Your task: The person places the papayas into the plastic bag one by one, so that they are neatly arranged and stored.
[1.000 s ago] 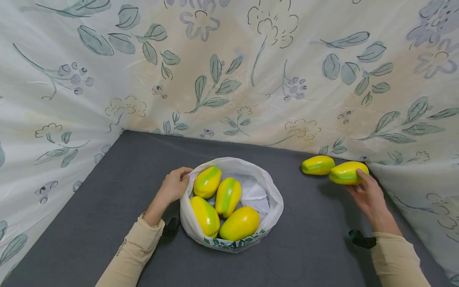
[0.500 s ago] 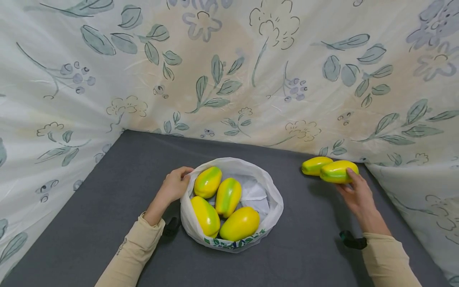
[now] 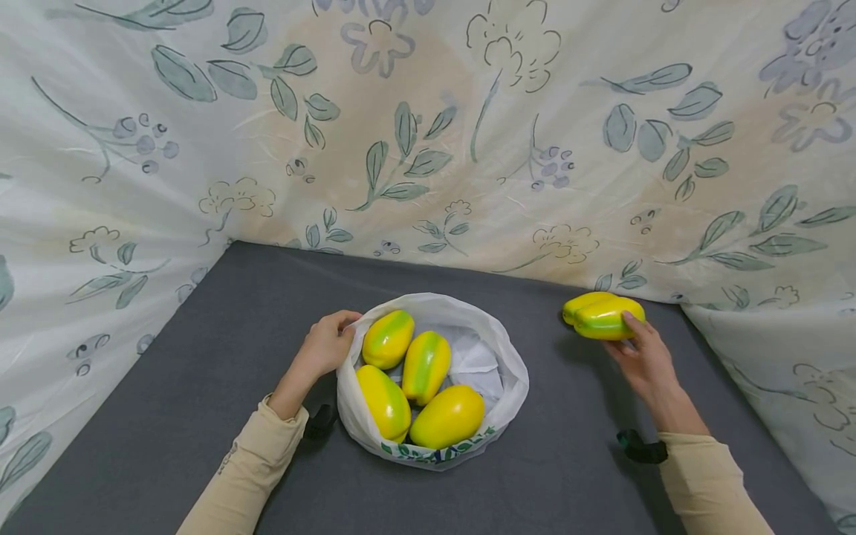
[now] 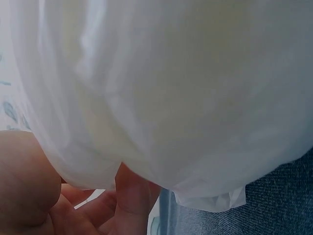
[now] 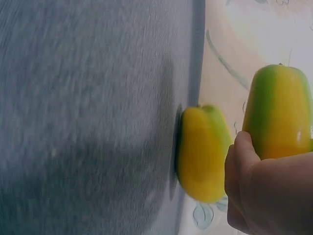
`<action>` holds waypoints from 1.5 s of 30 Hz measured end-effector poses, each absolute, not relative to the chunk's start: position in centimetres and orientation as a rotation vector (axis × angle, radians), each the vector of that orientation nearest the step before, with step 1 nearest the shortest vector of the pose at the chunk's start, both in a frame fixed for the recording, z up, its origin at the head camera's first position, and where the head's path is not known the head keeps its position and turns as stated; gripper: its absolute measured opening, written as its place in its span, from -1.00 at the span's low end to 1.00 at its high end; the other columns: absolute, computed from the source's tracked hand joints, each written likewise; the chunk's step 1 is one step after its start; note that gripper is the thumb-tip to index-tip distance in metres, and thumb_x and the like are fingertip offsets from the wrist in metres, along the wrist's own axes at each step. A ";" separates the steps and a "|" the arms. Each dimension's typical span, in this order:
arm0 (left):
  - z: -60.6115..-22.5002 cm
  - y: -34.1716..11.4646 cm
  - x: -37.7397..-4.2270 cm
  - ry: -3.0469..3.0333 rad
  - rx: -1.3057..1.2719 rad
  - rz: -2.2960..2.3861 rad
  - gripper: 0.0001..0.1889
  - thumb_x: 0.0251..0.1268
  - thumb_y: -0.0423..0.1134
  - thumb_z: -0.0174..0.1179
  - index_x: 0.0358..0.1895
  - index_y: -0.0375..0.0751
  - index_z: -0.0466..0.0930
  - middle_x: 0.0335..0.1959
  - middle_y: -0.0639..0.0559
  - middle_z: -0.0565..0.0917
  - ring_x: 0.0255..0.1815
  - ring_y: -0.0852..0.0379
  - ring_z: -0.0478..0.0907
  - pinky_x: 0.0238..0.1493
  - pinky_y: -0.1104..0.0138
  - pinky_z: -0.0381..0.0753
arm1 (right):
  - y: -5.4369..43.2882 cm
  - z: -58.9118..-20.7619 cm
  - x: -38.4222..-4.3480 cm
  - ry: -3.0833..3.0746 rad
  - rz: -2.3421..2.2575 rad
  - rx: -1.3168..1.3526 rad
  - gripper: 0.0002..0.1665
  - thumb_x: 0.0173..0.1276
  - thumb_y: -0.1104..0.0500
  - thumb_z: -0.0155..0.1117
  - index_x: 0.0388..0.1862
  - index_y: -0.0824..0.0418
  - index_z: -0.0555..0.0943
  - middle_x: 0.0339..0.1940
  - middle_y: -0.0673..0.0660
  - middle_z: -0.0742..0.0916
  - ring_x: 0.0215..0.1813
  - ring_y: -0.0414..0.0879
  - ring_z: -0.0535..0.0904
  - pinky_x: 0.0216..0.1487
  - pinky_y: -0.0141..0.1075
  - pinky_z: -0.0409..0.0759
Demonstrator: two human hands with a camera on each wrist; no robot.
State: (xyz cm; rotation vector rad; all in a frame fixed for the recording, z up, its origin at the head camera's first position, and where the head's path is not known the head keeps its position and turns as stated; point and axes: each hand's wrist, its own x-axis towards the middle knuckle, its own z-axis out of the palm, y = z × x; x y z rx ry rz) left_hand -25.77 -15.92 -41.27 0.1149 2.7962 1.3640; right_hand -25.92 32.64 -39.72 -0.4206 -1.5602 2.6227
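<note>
My left hand [image 3: 325, 344] pinches the left rim of a white plastic bag [image 3: 513, 375] whose mouth is spread wide. Several yellow-green papayas [image 3: 446, 416] lie inside it, with crumpled white film showing at the right. In the left wrist view the bag [image 4: 186, 98] hangs over the fingers [image 4: 132, 193]. At the right, my right hand [image 3: 645, 365] grips a papaya [image 3: 607, 319] above the table. Behind it another papaya [image 3: 576, 303] lies on the table, partly covered in the head view. The right wrist view shows the held papaya [image 5: 279, 112] apart from the lying papaya [image 5: 203, 156].
A dark grey cloth [image 3: 200, 371] covers the table. Floral fabric [image 3: 428, 148] hangs along the back and both sides, close behind the lying papaya. Each wrist bears a dark strapped device [image 3: 642, 447].
My right hand has moved left with its papaya, which now overlaps the lying one in the head view. The left hand and the bag have stayed in place.
</note>
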 end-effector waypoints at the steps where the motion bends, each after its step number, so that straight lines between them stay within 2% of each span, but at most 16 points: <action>1: -41.3 -15.9 -25.8 2.795 0.113 1.366 -0.66 0.47 -0.36 -0.09 0.22 -0.32 0.46 -0.01 -0.28 0.57 -0.26 -0.06 0.55 -0.43 0.26 0.50 | 32.3 -39.5 -25.8 -1.554 2.636 -0.411 -0.29 0.34 0.09 0.25 0.32 -0.07 0.08 0.14 -0.02 0.28 0.14 -0.11 0.35 -0.06 -0.35 0.53; 6: -41.2 -15.9 -25.8 2.789 0.114 1.369 -0.65 0.47 -0.36 -0.09 0.22 -0.33 0.46 0.01 -0.28 0.56 -0.23 -0.06 0.56 -0.40 0.25 0.52 | 30.9 -39.1 -25.8 -1.593 2.650 -0.429 -0.35 0.36 0.09 0.23 0.24 -0.09 0.06 0.13 -0.03 0.25 0.19 -0.10 0.28 -0.05 -0.38 0.51; 13: -41.2 -15.9 -25.9 2.786 0.114 1.359 -0.65 0.47 -0.36 -0.08 0.23 -0.31 0.46 0.02 -0.28 0.56 -0.32 -0.02 0.54 -0.45 0.27 0.48 | 29.6 -39.3 -25.9 -1.672 2.662 -0.428 -0.28 0.37 0.08 0.22 0.34 -0.06 0.03 0.13 -0.04 0.27 0.18 -0.12 0.29 0.12 -0.35 0.42; 17: -41.0 -15.9 -25.9 2.790 0.115 1.364 -0.66 0.46 -0.36 -0.08 0.22 -0.32 0.46 -0.01 -0.27 0.57 -0.33 -0.01 0.54 -0.45 0.27 0.49 | 28.7 -39.2 -25.7 -1.693 2.684 -0.407 -0.26 0.37 0.09 0.22 0.36 -0.06 0.01 0.15 -0.04 0.29 0.18 -0.12 0.31 0.31 -0.24 0.23; 20: -41.0 -15.9 -25.9 2.794 0.117 1.363 -0.66 0.46 -0.36 -0.08 0.22 -0.32 0.47 -0.02 -0.26 0.58 -0.30 -0.01 0.55 -0.43 0.26 0.50 | 28.0 -39.2 -25.8 -1.676 2.710 -0.403 -0.30 0.37 0.10 0.22 0.32 -0.08 0.04 0.17 -0.05 0.29 0.21 -0.12 0.27 0.37 -0.20 0.10; 23: -41.1 -15.9 -25.9 2.792 0.115 1.361 -0.66 0.46 -0.36 -0.08 0.22 -0.32 0.47 -0.03 -0.26 0.57 -0.32 -0.01 0.53 -0.44 0.26 0.49 | 27.4 -39.2 -25.8 -1.662 2.729 -0.406 -0.33 0.37 0.11 0.22 0.28 -0.10 0.05 0.17 -0.05 0.28 0.22 -0.11 0.24 0.32 -0.22 0.18; 27: -41.1 -16.0 -25.9 2.788 0.114 1.362 -0.66 0.46 -0.36 -0.07 0.22 -0.32 0.47 -0.03 -0.26 0.57 -0.32 -0.01 0.53 -0.44 0.27 0.49 | 26.5 -39.3 -25.7 -1.689 2.732 -0.384 -0.34 0.39 0.11 0.21 0.28 -0.11 0.06 0.17 -0.04 0.27 0.22 -0.10 0.21 0.15 -0.28 0.37; 31: -41.2 -16.0 -25.8 2.787 0.116 1.365 -0.66 0.46 -0.36 -0.07 0.22 -0.32 0.47 -0.03 -0.26 0.57 -0.32 0.00 0.53 -0.44 0.27 0.49 | 25.7 -39.4 -25.5 -1.717 2.738 -0.357 -0.41 0.41 0.11 0.18 0.24 -0.11 0.10 0.17 -0.03 0.27 0.21 -0.09 0.21 0.06 -0.30 0.43; 37: -41.1 -16.0 -25.8 2.784 0.110 1.368 -0.66 0.46 -0.36 -0.07 0.22 -0.31 0.47 -0.04 -0.25 0.57 -0.36 0.01 0.51 -0.46 0.27 0.47 | 24.6 -39.4 -25.4 -1.827 2.737 -0.298 -0.50 0.45 0.08 0.11 0.19 -0.09 0.07 0.17 0.02 0.26 0.17 -0.04 0.23 0.08 -0.27 0.45; 45: -41.2 -16.0 -25.7 2.776 0.115 1.372 -0.66 0.46 -0.36 -0.08 0.22 -0.31 0.47 -0.01 -0.27 0.55 -0.36 0.00 0.50 -0.47 0.28 0.46 | 23.2 -39.2 -25.0 -1.950 2.677 -0.299 -0.47 0.44 0.03 0.14 0.19 -0.07 0.06 0.17 0.06 0.27 0.16 0.01 0.25 0.17 -0.23 0.40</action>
